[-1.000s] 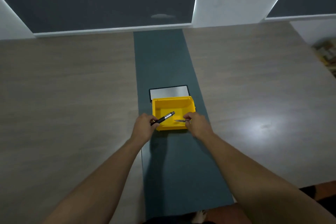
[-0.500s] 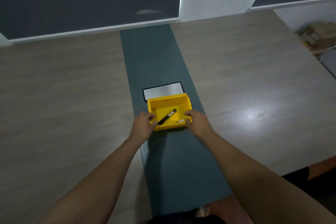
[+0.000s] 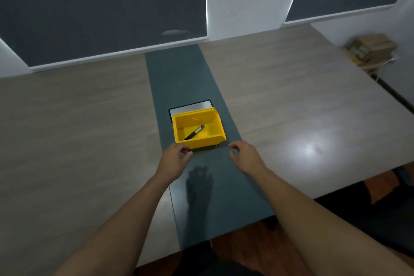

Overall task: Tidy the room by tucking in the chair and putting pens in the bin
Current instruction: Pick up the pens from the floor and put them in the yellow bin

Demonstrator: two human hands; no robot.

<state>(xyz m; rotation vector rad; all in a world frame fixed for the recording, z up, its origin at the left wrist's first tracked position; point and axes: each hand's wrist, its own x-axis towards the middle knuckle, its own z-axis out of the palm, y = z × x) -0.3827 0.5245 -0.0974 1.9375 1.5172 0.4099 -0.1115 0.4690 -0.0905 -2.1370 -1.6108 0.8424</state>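
A yellow bin (image 3: 215, 116) stands on the dark green strip (image 3: 179, 74) in the middle of the wooden table (image 3: 78, 130). Inside it a black pen (image 3: 194, 132) lies diagonally on the bin floor. A second pen is not visible, hidden by the front wall if it is there. My left hand (image 3: 175, 157) hovers just in front of the bin's left front corner, fingers loosely curled and empty. My right hand (image 3: 244, 153) is to the right of the bin's front, fingers apart and empty. No chair is in sight.
A flat grey panel with a black frame (image 3: 190, 105) lies on the strip right behind the bin. Cardboard boxes (image 3: 369, 48) sit past the table's far right corner. The table's near edge runs along the bottom right, with dark floor beyond.
Both hands let go of their pens into the bin, then drew back toward me, away from it. The view has shifted so the bin sits farther from the hands.
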